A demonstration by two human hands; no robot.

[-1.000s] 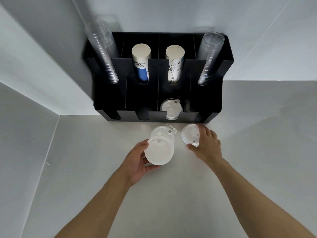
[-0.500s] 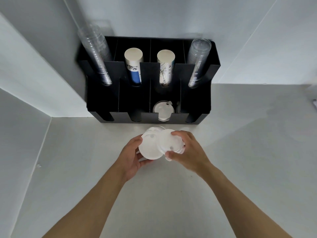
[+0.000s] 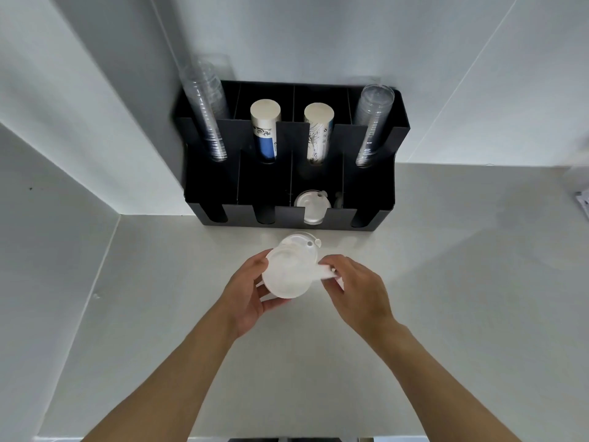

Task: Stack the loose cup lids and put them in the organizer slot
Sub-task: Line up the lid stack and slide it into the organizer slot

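A pale countertop (image 3: 414, 314) fills the corner of a white-walled room, and a black organizer (image 3: 369, 189) stands against the back wall. Its rear compartments hold two stacks of clear plastic cups (image 3: 205, 113) at the outer ends, with a second clear stack (image 3: 371, 122) on the right, and two stacks of paper cups (image 3: 264, 129) in the middle. In the front row, the third slot from the left holds a white lid (image 3: 310, 207) lying flat.

Both bare hands meet just in front of the organizer, above the counter. The left hand (image 3: 248, 295) cups a held lid (image 3: 288, 275) from below and the side, thumb on the upper rim and fingers curled under its lower edge. The right hand (image 3: 357, 288) pinches a second lid (image 3: 326, 272) by its edge between thumb and fingertips, pressing it against the right side of the held lid. A third lid (image 3: 302, 244), with its sip tab showing, lies on the counter just behind the two held ones, between them and the organizer's front wall.
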